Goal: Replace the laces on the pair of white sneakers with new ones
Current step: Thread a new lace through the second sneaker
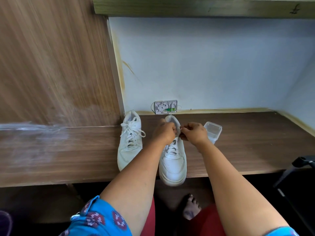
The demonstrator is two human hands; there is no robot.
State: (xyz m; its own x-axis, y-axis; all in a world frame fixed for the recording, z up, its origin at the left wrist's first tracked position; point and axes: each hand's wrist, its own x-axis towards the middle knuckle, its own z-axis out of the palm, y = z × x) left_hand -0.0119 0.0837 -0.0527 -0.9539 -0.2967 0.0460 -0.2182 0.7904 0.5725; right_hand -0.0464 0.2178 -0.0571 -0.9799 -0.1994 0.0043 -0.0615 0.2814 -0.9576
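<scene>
Left hand [165, 133] and right hand [193, 133], fingers curled, pinching lace ends over right sneaker [173, 160] (toe overhanging desk [247, 142] edge); left sneaker [129, 142] laced, alongside.

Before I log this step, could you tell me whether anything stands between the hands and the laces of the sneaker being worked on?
Nothing visible does. The left hand and right hand are already at the laces of the right-side sneaker. The clear container sits beside it, clear of the hands.

right sneaker [173, 160] collar: hidden by hands | wooden panel [51, 65]: blurred
</scene>
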